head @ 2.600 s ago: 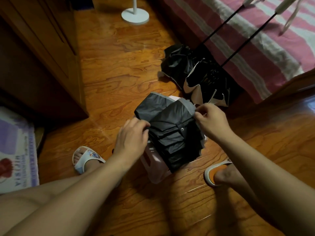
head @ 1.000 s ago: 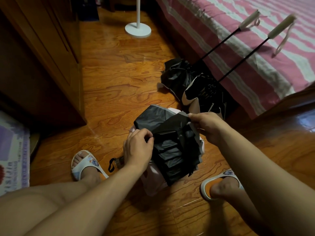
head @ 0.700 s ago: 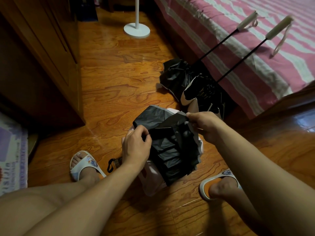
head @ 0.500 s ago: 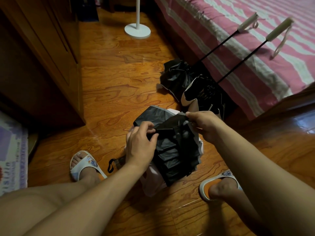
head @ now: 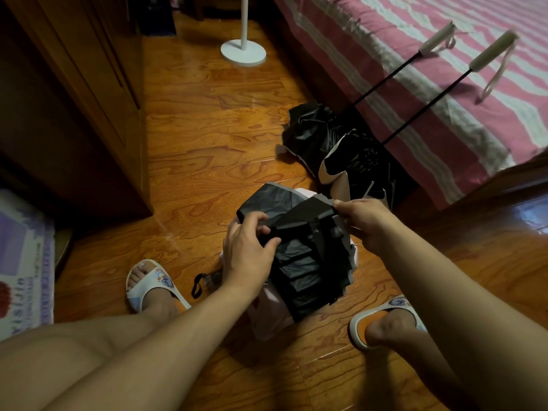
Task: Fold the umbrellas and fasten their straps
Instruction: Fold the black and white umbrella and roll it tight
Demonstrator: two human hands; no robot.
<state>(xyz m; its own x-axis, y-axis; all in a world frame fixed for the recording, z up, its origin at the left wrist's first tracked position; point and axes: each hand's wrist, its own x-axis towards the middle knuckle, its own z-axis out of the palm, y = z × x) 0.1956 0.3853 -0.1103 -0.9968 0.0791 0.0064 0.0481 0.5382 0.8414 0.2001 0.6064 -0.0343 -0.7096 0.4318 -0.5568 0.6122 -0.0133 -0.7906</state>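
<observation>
head view: umbrella [head: 308,262] on the floor
left hand [head: 247,252]: just grabbed its strap [head: 268,231], pinching
right hand [head: 366,221]: still pinching the canopy edge
next: probably fastening

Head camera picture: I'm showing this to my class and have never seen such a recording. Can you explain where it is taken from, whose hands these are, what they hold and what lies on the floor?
There is no machine here. A camera worn on a person's head looks down at their own two bare hands. The left hand and the right hand both pinch the black folded umbrella, gathering its pleats above the wooden floor. Two more umbrellas lie collapsed but unfolded beyond it, with their shafts leaning on the striped bed. The person wears slippers. A white stand base is farther back.
</observation>
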